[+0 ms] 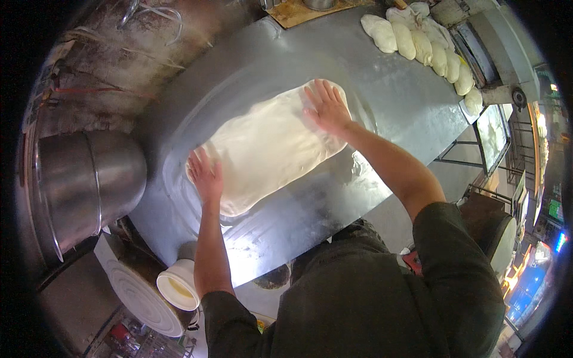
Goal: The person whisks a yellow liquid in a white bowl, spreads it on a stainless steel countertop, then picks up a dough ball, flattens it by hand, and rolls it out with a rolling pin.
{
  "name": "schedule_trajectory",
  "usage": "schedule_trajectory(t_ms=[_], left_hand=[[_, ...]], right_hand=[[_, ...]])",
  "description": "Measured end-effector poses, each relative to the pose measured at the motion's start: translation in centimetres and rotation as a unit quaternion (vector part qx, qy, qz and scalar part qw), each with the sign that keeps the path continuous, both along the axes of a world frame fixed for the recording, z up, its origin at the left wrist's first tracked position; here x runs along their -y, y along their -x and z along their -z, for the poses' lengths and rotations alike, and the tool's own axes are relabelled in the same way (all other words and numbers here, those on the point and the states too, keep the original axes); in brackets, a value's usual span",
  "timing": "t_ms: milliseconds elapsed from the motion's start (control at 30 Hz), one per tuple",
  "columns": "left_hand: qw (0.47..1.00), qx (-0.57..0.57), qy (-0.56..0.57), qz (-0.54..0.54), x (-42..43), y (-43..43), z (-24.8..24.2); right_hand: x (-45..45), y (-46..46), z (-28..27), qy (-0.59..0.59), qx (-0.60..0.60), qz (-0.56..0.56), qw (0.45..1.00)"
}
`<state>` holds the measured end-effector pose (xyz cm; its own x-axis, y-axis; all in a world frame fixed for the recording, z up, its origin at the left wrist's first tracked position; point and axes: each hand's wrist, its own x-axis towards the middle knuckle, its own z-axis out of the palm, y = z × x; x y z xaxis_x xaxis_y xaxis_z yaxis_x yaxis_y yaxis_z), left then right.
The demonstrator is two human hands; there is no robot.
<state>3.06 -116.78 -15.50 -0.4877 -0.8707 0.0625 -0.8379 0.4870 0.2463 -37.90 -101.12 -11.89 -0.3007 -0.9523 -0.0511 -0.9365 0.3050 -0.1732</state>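
A broad, flattened sheet of pale dough (268,143) lies slantwise on a shiny metal worktable (286,201). Pressed flat on its left end, fingers spread, is my left hand (207,174). My right hand (329,107) rests palm down on the far right end with the fingers apart. Neither hand grips anything. The dough's surface is smooth and slightly uneven, its near edge a little rippled.
Several dough pieces (423,47) lie in a row at the back right. A large metal bowl (94,179) stands at the left. Near my left forearm is a white tub (179,286) with yellow liquid. A wooden board (295,12) sits at the back edge.
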Motion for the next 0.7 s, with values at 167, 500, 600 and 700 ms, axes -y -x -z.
schedule_trajectory(t_ms=[167, 500, 600, 700], left_hand=[[0.998, 0.025, 0.049, 0.02, -2.2, -2.7, 0.7], [0.995, 0.096, 0.008, 0.03, -8.3, -3.1, -1.6], [0.994, 0.102, 0.028, 0.009, -8.1, -1.6, -2.4], [0.992, -0.039, -0.014, 0.123, -10.8, 2.6, -2.5]], right_hand=[[-7.3, -0.3, 0.9, -0.008, -0.038, -0.066, 0.997], [-13.4, -2.2, -1.3, -0.086, -0.011, -0.143, 0.986], [-12.7, -2.7, -2.3, -0.108, -0.015, -0.136, 0.985], [-11.7, -6.9, -3.2, -0.013, 0.016, -0.207, 0.978]])
